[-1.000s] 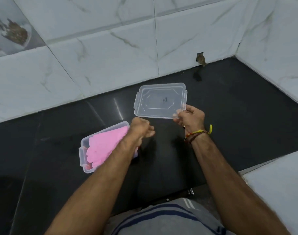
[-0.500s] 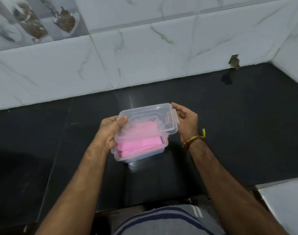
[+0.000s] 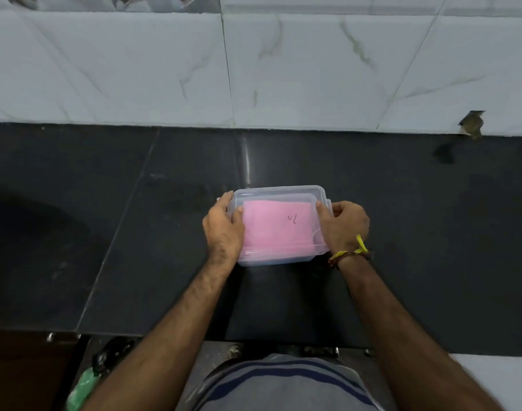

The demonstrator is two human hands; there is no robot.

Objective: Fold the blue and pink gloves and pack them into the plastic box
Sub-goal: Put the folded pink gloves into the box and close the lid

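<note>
The clear plastic box (image 3: pixel 279 260) sits on the black counter in the middle of the head view, with its clear lid (image 3: pixel 280 191) lying on top. Folded pink gloves (image 3: pixel 276 229) show through the lid; no blue glove can be made out. My left hand (image 3: pixel 224 229) clasps the box's left end, thumb on the lid. At the right end my right hand (image 3: pixel 341 225) grips the lid and side latch. A yellow and red thread band circles my right wrist.
The black stone counter (image 3: pixel 417 232) ends at a white marble-tiled wall (image 3: pixel 254 69) behind, with a chipped hole (image 3: pixel 472 124) at the right. A green object (image 3: pixel 81 390) lies below the counter's front edge at lower left. A white surface (image 3: pixel 497 378) sits at lower right.
The lid, held up in my right hand a second ago, has come down onto the box. My left hand has moved to the box's left end, and both hands now hold it.
</note>
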